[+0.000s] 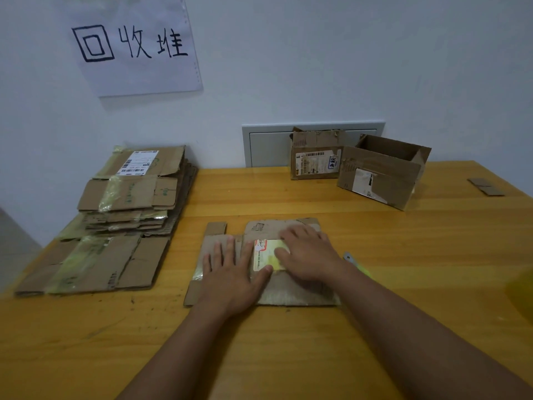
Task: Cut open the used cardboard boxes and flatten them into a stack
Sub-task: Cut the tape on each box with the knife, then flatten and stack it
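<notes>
A small flattened cardboard box [291,290] with a white and yellow label lies on the wooden table [288,356] in front of me. My left hand [230,278] presses flat on its left half, fingers spread. Flat on the right half, over the label, rests my right hand [310,255]. A stack of flattened boxes [129,194] sits at the back left, with a large flat sheet of cardboard [95,264] in front of it. Two unflattened boxes stand at the back right: a smaller one [315,157] against the wall and a larger open one [380,174].
A cutter with a metal tip and yellow-green handle [350,258] lies just right of my right wrist, mostly hidden. A small cardboard scrap [486,186] lies at the far right. A paper sign [135,44] hangs on the wall. A blurred yellow object [522,295] sits at the right edge.
</notes>
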`<control>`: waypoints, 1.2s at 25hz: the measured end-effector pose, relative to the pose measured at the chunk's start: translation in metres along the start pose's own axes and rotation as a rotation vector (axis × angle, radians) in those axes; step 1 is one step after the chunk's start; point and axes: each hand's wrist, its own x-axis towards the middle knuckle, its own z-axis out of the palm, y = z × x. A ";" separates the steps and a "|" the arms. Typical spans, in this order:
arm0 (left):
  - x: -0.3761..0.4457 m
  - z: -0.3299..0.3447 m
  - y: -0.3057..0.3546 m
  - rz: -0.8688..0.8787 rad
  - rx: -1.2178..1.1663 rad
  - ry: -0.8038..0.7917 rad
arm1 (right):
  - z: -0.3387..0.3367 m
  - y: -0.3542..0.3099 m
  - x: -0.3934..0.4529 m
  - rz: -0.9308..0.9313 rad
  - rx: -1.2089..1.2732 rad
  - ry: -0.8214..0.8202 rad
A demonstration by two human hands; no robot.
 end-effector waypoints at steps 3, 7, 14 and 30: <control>0.000 -0.007 -0.010 0.134 -0.002 -0.029 | -0.011 0.001 0.009 0.009 -0.050 -0.111; 0.014 -0.026 -0.038 0.265 0.108 0.039 | 0.008 -0.005 -0.035 0.094 -0.202 0.066; 0.014 0.004 -0.004 0.177 -0.059 0.016 | 0.006 -0.022 -0.057 0.188 -0.091 0.175; -0.034 0.014 0.018 0.074 -0.026 0.066 | 0.029 -0.023 -0.028 -0.002 0.153 0.267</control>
